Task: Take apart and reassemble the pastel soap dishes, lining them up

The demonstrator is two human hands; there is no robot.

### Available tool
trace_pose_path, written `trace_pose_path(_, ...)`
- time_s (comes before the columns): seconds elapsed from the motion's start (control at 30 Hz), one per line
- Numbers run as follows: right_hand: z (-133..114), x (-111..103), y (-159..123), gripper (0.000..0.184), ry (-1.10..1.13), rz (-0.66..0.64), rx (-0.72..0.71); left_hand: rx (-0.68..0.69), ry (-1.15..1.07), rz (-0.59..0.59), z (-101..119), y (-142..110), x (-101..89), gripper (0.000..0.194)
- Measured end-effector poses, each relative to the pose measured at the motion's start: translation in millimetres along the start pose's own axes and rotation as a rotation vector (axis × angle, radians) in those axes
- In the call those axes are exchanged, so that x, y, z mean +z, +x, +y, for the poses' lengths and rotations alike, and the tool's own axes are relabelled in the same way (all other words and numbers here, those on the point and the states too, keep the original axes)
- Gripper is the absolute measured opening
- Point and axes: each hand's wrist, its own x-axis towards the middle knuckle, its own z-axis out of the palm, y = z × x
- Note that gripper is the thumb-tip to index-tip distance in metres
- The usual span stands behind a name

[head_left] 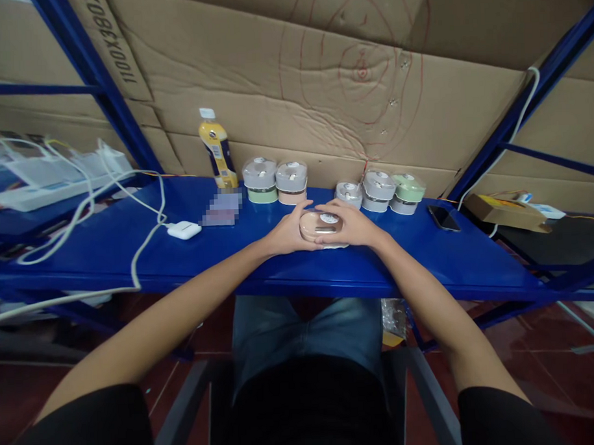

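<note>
Between my two hands, low over the middle of the blue table, is a small pinkish-beige oval box (309, 226) with a clear lid and a white sticker on top. My left hand (288, 230) wraps its left side, thumb toward me. From the right, my right hand (355, 224) curls round the other side, fingers along the far edge. Something white shows beneath the box near my right hand. Behind stand similar boxes in stacks: a grey-and-green pair (260, 178), a grey-and-pink pair (291, 180), and on the right a low grey one (348, 193), a grey stack (378, 190) and a green-topped stack (407, 193).
A yellow drink bottle (218, 150) stands at the back left. Nearer are a white earbud case (184, 229) and white cables (135, 254). On the right lie a phone (443, 218) and an opened cardboard box (506, 213). Cardboard sheets (253, 75) line the back.
</note>
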Motion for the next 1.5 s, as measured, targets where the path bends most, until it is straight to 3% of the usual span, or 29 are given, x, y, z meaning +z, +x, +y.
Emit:
trace_pose_path(0.2, 1.1, 1.0, -1.9, 0.096, -0.009, -0.073, 0.047, -0.021, 0.003, -0.023, 2.0, -1.0, 0.2, 0.135)
trace_pose_path(0.47, 11.3, -18.0, -17.0, 0.115, -0.018, -0.176, 0.07, -0.08, 0.101, -0.024, 1.9, -2.0, -4.6, 0.127)
trace_pose_path(0.6, 12.5, -24.5, -16.1, 0.104, -0.126, -0.052, 0.213, -0.024, 0.174, 0.041, -1.7, -2.7, -9.7, 0.103)
trace_pose_path(0.73, 11.6, -41.2, -4.1, 0.091, -0.283, 0.15, 0.356, -0.007, 0.259, 0.144, -7.6, -2.7, -10.7, 0.083)
trace_pose_path(0.9, 18.2, -51.4, 36.7, 0.083, -0.528, 0.384, 0.648, -0.033, 0.294, 0.093, -8.6, -1.4, -6.6, 0.078)
trace_pose_path(1.03, 26.4, -35.0, 72.9, 0.083, -0.665, 0.398, 0.811, -0.028, 0.313, 0.084, -7.0, -2.7, -5.4, 0.075)
trace_pose_path(1.17, 32.0, -17.2, 90.1, 0.082, -0.753, 0.333, 0.925, 0.02, 0.394, 0.109, -5.5, -2.2, -6.5, 0.069)
trace_pose_path(1.27, 38.7, -11.6, 94.4, 0.071, -0.767, 0.335, 0.913, 0.051, 0.53, 0.176, 0.8, 8.1, -10.9, 0.067)
trace_pose_path(1.37, 44.3, -10.0, 95.2, 0.075, -0.656, 0.464, 0.84, 0.022, 0.641, 0.247, 9.3, 32.6, -18.3, 0.069)
trace_pose_path(1.5, 35.7, -6.1, 78.4, 0.081, -0.467, 0.609, 0.601, -0.06, 0.731, 0.293, 10.7, 78.1, -25.4, 0.081)
